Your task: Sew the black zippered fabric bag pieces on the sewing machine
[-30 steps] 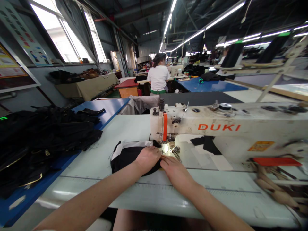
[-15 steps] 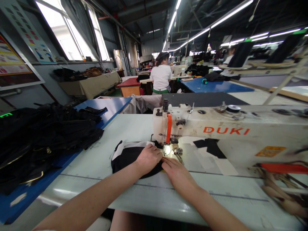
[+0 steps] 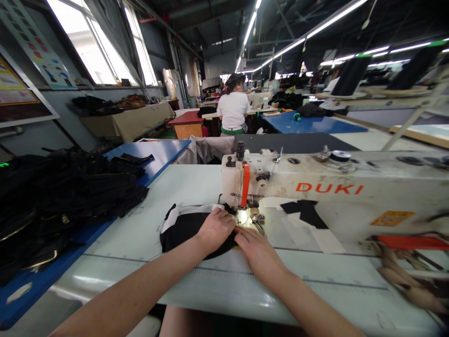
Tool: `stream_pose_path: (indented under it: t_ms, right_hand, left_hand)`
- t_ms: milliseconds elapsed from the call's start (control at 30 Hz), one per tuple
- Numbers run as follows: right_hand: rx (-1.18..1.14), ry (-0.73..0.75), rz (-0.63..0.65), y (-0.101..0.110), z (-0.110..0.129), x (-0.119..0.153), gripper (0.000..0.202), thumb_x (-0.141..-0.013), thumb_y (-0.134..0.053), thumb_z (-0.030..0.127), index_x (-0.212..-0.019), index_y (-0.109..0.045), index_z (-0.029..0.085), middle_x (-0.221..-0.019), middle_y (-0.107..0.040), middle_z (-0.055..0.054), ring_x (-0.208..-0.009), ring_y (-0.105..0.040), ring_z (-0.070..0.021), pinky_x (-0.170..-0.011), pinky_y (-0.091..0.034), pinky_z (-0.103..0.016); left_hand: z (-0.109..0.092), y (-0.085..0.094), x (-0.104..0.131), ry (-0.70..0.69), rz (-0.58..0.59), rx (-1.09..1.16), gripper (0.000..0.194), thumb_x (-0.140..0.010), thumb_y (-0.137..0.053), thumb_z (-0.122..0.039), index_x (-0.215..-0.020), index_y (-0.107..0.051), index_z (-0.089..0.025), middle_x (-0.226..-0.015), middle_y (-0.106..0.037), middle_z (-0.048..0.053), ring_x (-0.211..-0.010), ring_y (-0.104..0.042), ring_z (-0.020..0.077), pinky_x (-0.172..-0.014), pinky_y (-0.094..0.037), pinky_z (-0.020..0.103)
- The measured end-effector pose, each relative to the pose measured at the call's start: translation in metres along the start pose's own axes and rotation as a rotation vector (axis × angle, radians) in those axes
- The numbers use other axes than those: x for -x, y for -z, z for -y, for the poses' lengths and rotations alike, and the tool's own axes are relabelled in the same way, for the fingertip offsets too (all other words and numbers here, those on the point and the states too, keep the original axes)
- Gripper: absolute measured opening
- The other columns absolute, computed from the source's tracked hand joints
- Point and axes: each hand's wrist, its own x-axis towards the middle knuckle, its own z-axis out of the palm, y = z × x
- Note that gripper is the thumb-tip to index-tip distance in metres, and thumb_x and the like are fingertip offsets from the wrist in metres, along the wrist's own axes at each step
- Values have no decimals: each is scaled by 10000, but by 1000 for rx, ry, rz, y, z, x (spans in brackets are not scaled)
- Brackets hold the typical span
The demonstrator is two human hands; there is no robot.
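Note:
A black fabric piece with a white strip along its far edge (image 3: 191,224) lies on the pale green sewing table, its right end by the needle of a white sewing machine (image 3: 329,180). My left hand (image 3: 216,229) rests on that end with fingers curled down onto the cloth. Close beside it, my right hand (image 3: 255,244) has its fingers together at the right edge of the fabric, thumb hidden. A small lamp lights the presser foot (image 3: 242,216) just beyond my fingertips.
Black garments with gold zippers (image 3: 52,201) are heaped on a blue table at the left. Black and white scraps (image 3: 305,213) lie under the machine arm. A ruler strip (image 3: 224,274) runs along the table front. A person in a white shirt (image 3: 233,111) sits ahead.
The view has shifted slightly. Both hands remain at the fabric by the needle, and the cloth shows little or no movement.

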Motion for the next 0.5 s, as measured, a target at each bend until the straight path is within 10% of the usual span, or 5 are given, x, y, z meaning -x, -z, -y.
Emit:
stream_pose_path:
  t_ms: [500]
  right_hand:
    - [-19, -10, -6, 1, 1, 2, 234, -813, -520, 12, -988, -617, 134, -1095, -645, -114, -1041, -569, -228, -936, -460, -389]
  left_hand:
    - [3, -6, 2, 44, -44, 196, 181, -931, -434, -173, -850, -593, -142, -842, -639, 54, -882, -583, 187, -819, -446, 334]
